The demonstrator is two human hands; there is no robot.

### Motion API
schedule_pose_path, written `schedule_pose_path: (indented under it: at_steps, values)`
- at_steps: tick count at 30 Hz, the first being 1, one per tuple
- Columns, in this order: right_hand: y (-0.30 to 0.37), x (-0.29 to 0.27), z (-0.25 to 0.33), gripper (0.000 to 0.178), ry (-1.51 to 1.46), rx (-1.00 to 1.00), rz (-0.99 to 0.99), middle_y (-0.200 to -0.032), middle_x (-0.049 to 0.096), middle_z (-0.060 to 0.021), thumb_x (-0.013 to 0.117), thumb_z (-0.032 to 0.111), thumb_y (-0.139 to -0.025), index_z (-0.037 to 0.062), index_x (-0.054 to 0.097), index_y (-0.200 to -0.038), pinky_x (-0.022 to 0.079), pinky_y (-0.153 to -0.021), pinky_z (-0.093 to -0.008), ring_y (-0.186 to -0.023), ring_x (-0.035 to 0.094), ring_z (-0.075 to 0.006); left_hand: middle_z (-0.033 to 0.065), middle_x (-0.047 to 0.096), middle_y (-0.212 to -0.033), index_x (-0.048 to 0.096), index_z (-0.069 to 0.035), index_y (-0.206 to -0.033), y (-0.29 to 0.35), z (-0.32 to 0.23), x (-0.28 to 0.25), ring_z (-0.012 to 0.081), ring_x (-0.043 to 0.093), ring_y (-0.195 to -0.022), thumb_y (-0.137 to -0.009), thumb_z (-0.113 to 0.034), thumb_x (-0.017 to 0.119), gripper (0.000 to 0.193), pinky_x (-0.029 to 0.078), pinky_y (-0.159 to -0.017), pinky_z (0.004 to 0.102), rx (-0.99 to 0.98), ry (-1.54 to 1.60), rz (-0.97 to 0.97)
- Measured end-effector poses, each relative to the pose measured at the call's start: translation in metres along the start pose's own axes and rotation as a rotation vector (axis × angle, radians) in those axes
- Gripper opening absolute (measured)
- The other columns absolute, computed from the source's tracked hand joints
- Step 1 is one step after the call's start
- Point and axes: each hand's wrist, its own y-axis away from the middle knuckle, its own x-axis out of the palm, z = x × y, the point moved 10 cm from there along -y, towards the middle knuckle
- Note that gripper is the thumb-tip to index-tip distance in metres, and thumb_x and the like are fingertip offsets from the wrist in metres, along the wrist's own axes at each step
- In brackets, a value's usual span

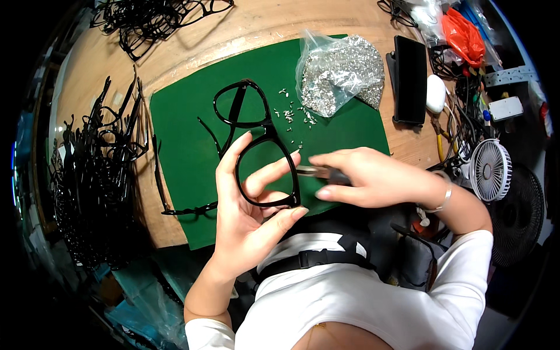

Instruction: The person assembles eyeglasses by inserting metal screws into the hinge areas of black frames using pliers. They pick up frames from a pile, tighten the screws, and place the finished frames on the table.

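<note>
My left hand (244, 230) grips a black eyeglass frame (269, 132), its fingers and thumb around the lower lens rim. The frame is held up over a green mat (186, 122), lens openings toward me. My right hand (373, 178) is closed on a hand tool with a metal shaft and dark handle (312, 171); its exact kind is unclear. The tool's tip is near the rim's right side; I cannot tell whether they touch. Another black glasses frame (189, 210) lies at the mat's left edge, partly hidden behind my left hand.
Small silvery pieces (289, 114) are scattered beside a clear plastic bag (341, 76) full of them. Piles of black glasses frames lie left (99, 186) and far left (151, 20). At right are a dark phone (409, 80), a white case (435, 93), cables and a small white fan (490, 170).
</note>
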Motion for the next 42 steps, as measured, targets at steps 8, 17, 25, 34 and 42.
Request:
schedule_pose_path:
  at_steps: [8, 17, 25, 34, 42]
  values:
    - [-0.003, 0.016, -0.011, 0.049, 0.551, -0.019, -0.168, -0.081, 0.057, -0.0122, 0.062, 0.022, -0.074, -0.0021, 0.046, -0.113, 0.043, -0.066, -0.0355, -0.075, 0.056, -0.0259, 0.0265, 0.051, -0.103, 0.009, -0.015, -0.129, 0.044, -0.014, -0.012, 0.0182, 0.054, -0.061, -0.066, 0.004, 0.07, 0.089, 0.049, -0.056, 0.0273, 0.223, 0.419, 0.104]
    - [-0.032, -0.011, -0.028, 0.015, 0.331, 0.053, -0.366, -0.076, 0.053, -0.0168, 0.058, 0.002, -0.067, -0.0018, 0.05, -0.079, 0.045, -0.067, -0.0411, -0.074, 0.054, -0.0342, 0.0275, 0.047, -0.114, 0.006, -0.006, -0.133, 0.048, 0.01, 0.004, 0.0261, 0.061, -0.088, -0.07, 0.015, 0.056, 0.083, 0.046, -0.082, 0.0359, 0.106, 0.162, -0.005]
    - [-0.034, 0.001, -0.02, 0.018, 0.434, -0.065, -0.233, -0.075, 0.052, -0.0151, 0.058, 0.001, -0.065, 0.0005, 0.051, -0.081, 0.045, -0.066, -0.041, -0.074, 0.055, -0.0322, 0.0247, 0.052, -0.107, 0.049, -0.001, -0.091, 0.052, 0.013, 0.009, 0.0251, 0.059, -0.082, -0.089, -0.019, 0.049, 0.019, 0.048, -0.073, 0.0359, -0.006, 0.535, 0.135]
    - [-0.039, 0.001, -0.033, 0.02, 0.387, 0.006, -0.097, -0.079, 0.053, -0.0164, 0.058, 0.0, -0.068, -0.0011, 0.05, -0.086, 0.043, -0.069, -0.0407, -0.079, 0.053, -0.0345, 0.0177, 0.054, -0.099, 0.029, 0.003, -0.12, 0.061, 0.019, 0.011, 0.0164, 0.058, -0.082, -0.084, 0.006, 0.044, 0.039, 0.047, -0.074, 0.0257, -0.134, 0.306, -0.02]
    - [-0.028, -0.005, -0.024, 0.016, 0.356, 0.018, -0.286, -0.078, 0.055, -0.0158, 0.058, 0.007, -0.069, -0.0013, 0.051, -0.081, 0.043, -0.067, -0.0412, -0.076, 0.055, -0.0338, 0.0179, 0.055, -0.108, 0.026, 0.002, -0.128, 0.045, 0.032, 0.007, 0.0148, 0.061, -0.082, -0.084, 0.003, 0.046, 0.048, 0.048, -0.073, 0.0262, -0.095, -0.137, -0.069]
